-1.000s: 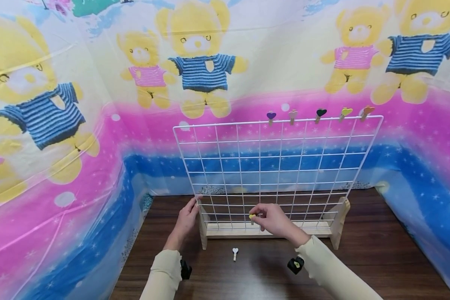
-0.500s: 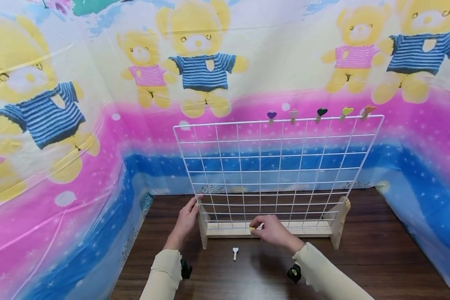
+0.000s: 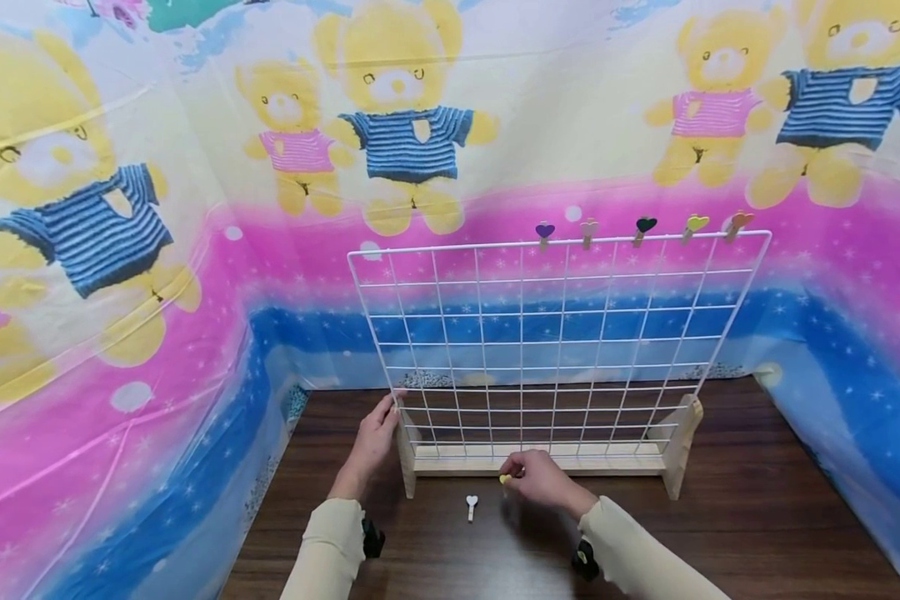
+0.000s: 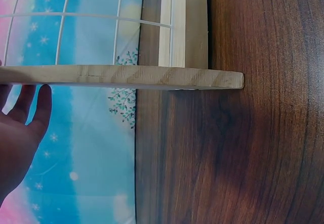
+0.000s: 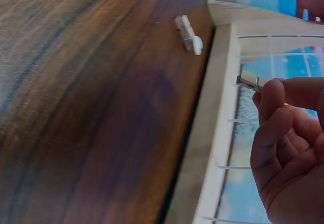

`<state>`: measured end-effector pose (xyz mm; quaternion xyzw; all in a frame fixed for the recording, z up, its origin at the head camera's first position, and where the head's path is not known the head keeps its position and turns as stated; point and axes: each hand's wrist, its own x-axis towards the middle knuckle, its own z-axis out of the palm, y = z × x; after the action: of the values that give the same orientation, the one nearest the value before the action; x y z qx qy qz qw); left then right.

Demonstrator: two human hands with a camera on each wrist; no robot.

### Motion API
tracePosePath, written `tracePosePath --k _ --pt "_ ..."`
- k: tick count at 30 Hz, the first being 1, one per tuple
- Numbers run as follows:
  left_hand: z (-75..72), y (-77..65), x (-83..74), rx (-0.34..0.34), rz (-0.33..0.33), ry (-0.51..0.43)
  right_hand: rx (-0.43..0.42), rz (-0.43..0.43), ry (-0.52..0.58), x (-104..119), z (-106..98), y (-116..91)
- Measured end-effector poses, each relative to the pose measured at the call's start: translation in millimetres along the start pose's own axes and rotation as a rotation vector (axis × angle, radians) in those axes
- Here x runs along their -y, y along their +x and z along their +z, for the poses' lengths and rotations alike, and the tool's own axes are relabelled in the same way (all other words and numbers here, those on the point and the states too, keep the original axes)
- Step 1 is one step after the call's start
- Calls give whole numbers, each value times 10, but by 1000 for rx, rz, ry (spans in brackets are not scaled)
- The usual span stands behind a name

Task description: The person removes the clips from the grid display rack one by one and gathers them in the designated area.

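My right hand pinches a small wooden clothespin with a yellow heart, low in front of the rack's base. In the right wrist view the clothespin's bare wooden end sticks out past thumb and finger; its heart is hidden there. My left hand holds the left wooden upright of the white wire grid rack, fingertips against the wood near its top. A clothespin with a white heart lies on the table, left of my right hand.
Along the right part of the grid's top bar stand several heart clothespins, among them purple, dark green, yellow and orange. The rack rests on a dark wood table. Behind hangs a bear-printed cloth.
My right hand has come down with the yellow heart clothespin, from in front of the lower grid wires to the front of the wooden base. The left hand has stayed put.
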<state>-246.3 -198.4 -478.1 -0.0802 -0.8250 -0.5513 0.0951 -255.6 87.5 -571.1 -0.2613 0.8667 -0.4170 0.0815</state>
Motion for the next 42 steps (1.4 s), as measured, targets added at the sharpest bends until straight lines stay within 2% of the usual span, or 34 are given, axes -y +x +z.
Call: tracePosePath --k 2,6,9,11,22,31,37,42 --pt "5 19 36 2 0 -6 6 13 17 -22 30 -13" --pt "33 84 233 -9 -3 -3 9 26 75 -68 80 -27" --pt "53 124 371 -26 -12 4 -5 32 66 -115 118 -25" --pt "60 135 406 -30 -11 9 -11 46 60 -144 144 -24" --pt "57 131 426 -14 -19 9 0 86 113 -220 274 -32" --pt "43 160 439 -1 3 -13 -16 73 150 -296 402 -34" --pt "53 138 450 -15 -21 9 -27 80 147 -320 456 -51" --pt "60 133 452 -22 -2 2 -41 67 117 -312 466 -57"
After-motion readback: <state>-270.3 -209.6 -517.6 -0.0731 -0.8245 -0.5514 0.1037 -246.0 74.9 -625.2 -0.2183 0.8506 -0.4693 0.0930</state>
